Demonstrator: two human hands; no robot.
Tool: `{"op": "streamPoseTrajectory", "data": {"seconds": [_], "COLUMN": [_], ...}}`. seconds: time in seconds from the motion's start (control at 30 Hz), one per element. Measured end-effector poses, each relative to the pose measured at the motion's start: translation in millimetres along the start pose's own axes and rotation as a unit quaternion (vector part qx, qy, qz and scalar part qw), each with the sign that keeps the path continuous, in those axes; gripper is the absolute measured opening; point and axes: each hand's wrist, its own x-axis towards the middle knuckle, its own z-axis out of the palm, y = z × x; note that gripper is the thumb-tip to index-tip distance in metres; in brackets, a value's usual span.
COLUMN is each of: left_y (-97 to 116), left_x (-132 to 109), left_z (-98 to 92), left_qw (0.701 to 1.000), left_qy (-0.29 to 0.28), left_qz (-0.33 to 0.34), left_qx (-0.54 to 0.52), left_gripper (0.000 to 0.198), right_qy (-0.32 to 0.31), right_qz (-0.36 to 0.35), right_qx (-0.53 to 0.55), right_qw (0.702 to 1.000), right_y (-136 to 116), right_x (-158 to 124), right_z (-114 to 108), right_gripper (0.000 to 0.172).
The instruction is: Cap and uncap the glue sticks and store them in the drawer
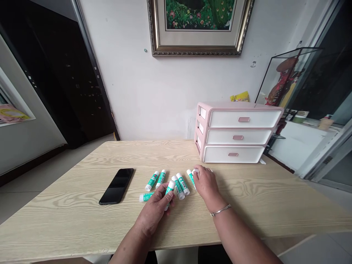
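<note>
My left hand (156,205) is closed around a green and white glue stick (170,187), held tilted with its white cap up. Beside that hand, one glue stick (146,197) lies partly hidden behind the fingers. Two more, a glue stick (152,181) and its neighbour (161,179), lie just beyond it. Between my hands rest a glue stick (178,188) and another glue stick (183,184), side by side. My right hand (205,181) has its fingers bent over a white-ended glue stick (195,171), mostly hidden by the hand. A further glue stick (190,176) lies against its left side.
A black phone (117,186) lies on the wooden table (68,216) to the left. At the back right stands a pink and white drawer unit (238,137), with a yellow packet (240,96) behind its top. A framed picture (198,50) hangs on the wall.
</note>
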Motion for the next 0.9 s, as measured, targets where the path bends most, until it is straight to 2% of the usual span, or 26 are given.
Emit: {"op": "streamPoseTrajectory", "data": {"seconds": [0.13, 0.23, 0.37, 0.47, 0.63, 0.9], "left_y": [-1, -5, -5, -3, -1, -2], "left_x": [1, 1, 0, -2, -2, -1], "left_z": [-1.9, -3.2, -2.1, 0.3, 1.9, 1.4], "left_qw": [1.000, 1.000, 1.000, 0.999, 0.999, 0.998], "left_qy": [-0.014, -0.014, -0.023, -0.025, -0.013, -0.016], "left_qz": [0.005, 0.005, 0.002, 0.002, -0.003, -0.021], "left_qx": [0.008, -0.001, 0.002, 0.020, 0.038, 0.059], "left_gripper": [0.039, 0.039, 0.047, 0.046, 0.036, 0.034], "right_qy": [0.013, 0.019, -0.016, -0.059, -0.111, -0.108], "right_qz": [-0.009, -0.014, -0.042, -0.067, -0.077, -0.081], "right_qx": [0.108, 0.209, 0.386, 0.473, 0.518, 0.512], "right_qw": [0.994, 0.978, 0.922, 0.876, 0.844, 0.848], "right_y": [-2, -7, -23, -34, -39, -40], "right_x": [0, -3, -14, -24, -30, -30], "right_z": [2, 2, -2, -4, -6, -12], "right_gripper": [0.021, 0.021, 0.023, 0.022, 0.023, 0.024]}}
